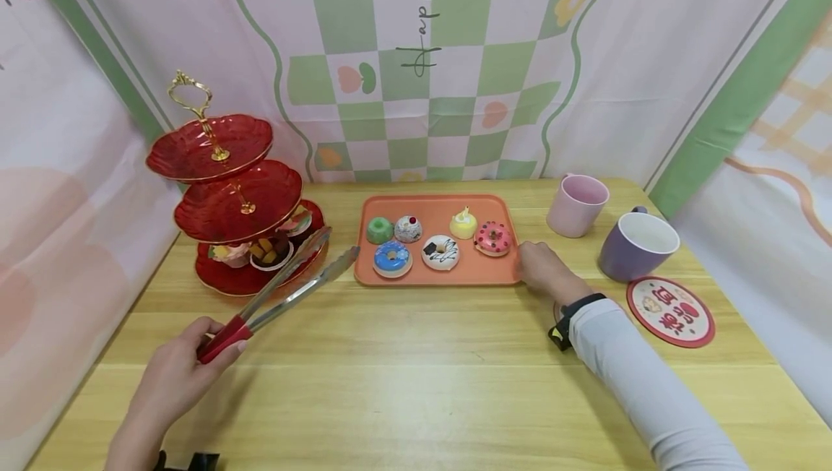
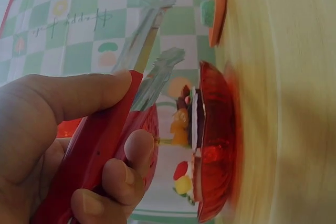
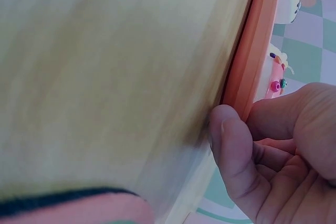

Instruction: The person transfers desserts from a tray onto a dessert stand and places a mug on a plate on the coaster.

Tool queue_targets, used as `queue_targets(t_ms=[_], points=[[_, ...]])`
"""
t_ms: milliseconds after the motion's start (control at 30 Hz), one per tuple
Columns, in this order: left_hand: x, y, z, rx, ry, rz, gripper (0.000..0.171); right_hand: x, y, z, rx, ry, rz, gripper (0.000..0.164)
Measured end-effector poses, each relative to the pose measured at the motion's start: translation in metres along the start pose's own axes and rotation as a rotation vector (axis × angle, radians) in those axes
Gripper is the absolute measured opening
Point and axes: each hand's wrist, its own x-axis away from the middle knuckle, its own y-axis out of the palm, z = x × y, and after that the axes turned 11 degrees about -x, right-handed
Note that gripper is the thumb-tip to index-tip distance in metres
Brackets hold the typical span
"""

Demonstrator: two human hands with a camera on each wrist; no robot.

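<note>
Gripping tongs [image 1: 286, 304], lower left, is the left hand [image 1: 178, 370]; the right hand [image 1: 546, 272] pinches the middle tray [image 1: 429, 208]. Three cakes [image 1: 271, 254] on the upper-left stand [image 1: 224, 211] look done; six tray treats [image 1: 447, 261] seem left.

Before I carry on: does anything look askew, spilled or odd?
Nothing looks spilled or damaged. Slightly odd: the purple mug stands beside the red-rimmed coaster, not on it, where mugs usually sit.

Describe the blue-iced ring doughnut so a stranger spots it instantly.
On the pale wooden table, find the rectangular orange tray. By its near left corner lies the blue-iced ring doughnut, in front of a small green cake. Blue icing sets it apart from the white-iced doughnut and the pink-iced doughnut.
</note>
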Motion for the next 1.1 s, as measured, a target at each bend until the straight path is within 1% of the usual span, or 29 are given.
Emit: queue_targets(t_ms=[133, 300, 467, 633, 800, 1100], points=[[-0.005, 0.004, 0.004, 0.017, 0.016, -0.018, 0.03, 0.0, 0.0, 0.0, 0.006, -0.002, 0.002, 0.01], [-0.01, 0.009, 0.009, 0.031, 0.047, -0.023, 0.029, 0.001, 0.0, 0.0, 0.014, -0.011, 0.016, 0.012], [-0.016, 0.015, 0.016, 0.046, 0.061, -0.027, 0.03, 0.0, 0.0, 0.0, 0.028, -0.018, 0.02, 0.013], [-0.02, 0.02, 0.022, 0.056, 0.066, -0.037, 0.032, 0.0, 0.0, -0.001, 0.011, -0.001, 0.011, 0.011], [-0.023, 0.024, 0.028, 0.079, 0.048, -0.089, 0.034, 0.0, 0.002, -0.001, -0.005, -0.002, 0.017, 0.014], [-0.027, 0.029, 0.034, 0.08, 0.053, -0.116, 0.032, 0.0, 0.001, -0.001, 0.034, -0.021, 0.025, 0.014]])
